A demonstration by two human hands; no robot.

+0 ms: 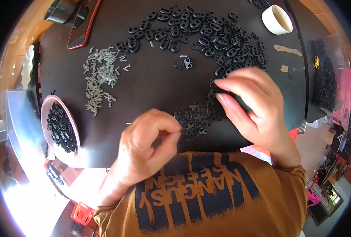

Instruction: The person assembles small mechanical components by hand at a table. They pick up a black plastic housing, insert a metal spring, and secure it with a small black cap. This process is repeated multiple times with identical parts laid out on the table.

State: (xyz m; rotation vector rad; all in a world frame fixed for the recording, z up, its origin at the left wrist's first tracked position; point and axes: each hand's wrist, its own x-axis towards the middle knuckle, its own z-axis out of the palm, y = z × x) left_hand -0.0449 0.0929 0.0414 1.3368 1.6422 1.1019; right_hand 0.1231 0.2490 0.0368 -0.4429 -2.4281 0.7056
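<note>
My left hand (pixel 149 144) is closed near the table's front edge, thumb and forefinger tips pressed together; what they pinch is hidden. A thin pale stick (pixel 128 123) shows beside its knuckles. My right hand (pixel 254 106) hovers to the right with thumb and forefinger apart, nothing visible between them. Small black plastic pieces (pixel 193 114) lie loose between the hands. Beyond the right hand spreads a big heap of black two-hole cord locks (pixel 223 39). Small metal springs (pixel 102 73) are piled at left. A few single parts (pixel 188 63) sit mid-table.
A pink-rimmed bowl (pixel 77 140) of black parts stands at the left edge. At the far left lie a red-edged phone (pixel 80 25) and a dark metal cup (pixel 60 11). A cream round container (pixel 265 19) is far right, with a clear box (pixel 343 87) of black parts beyond.
</note>
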